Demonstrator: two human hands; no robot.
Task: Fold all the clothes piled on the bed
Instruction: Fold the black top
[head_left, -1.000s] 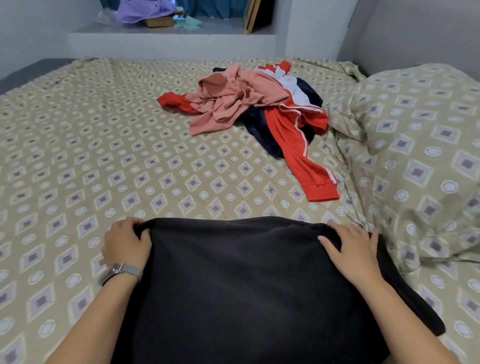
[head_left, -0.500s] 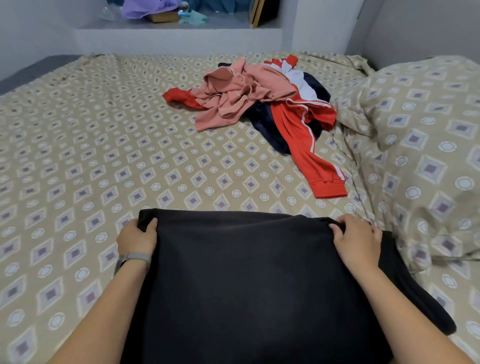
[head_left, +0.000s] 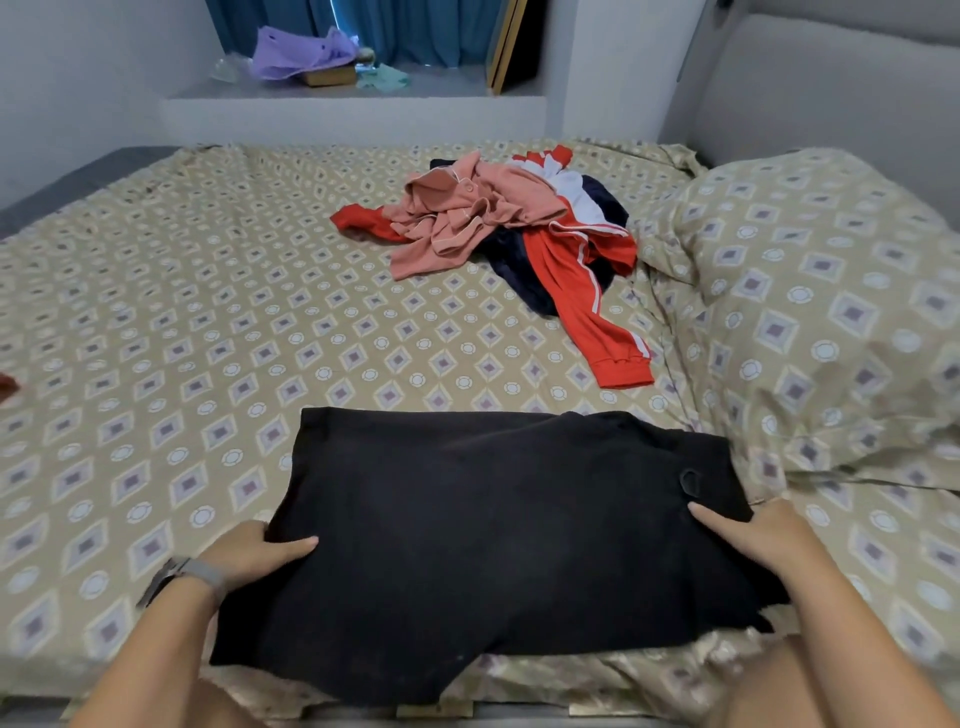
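A black garment (head_left: 483, 530) lies spread flat on the near part of the bed (head_left: 156, 312), its lower hem hanging over the front edge. My left hand (head_left: 249, 553) holds its left side edge, thumb on top and fingers hidden beneath the fabric. My right hand (head_left: 753, 535) holds the right side edge the same way. Farther back, a crumpled pile holds a pink shirt (head_left: 452, 223) lying on a red, white and navy jacket (head_left: 576, 270), whose red sleeve stretches toward me.
A large pillow (head_left: 831, 312) in the same patterned cover fills the right side. A ledge (head_left: 353, 109) behind the bed carries a purple cloth (head_left: 301, 52) and small items. A bit of red (head_left: 8, 387) shows at the left edge.
My hands moved from the garment's far corners back to its side edges nearer me. The black garment now lies flat and stretched out farther from me.
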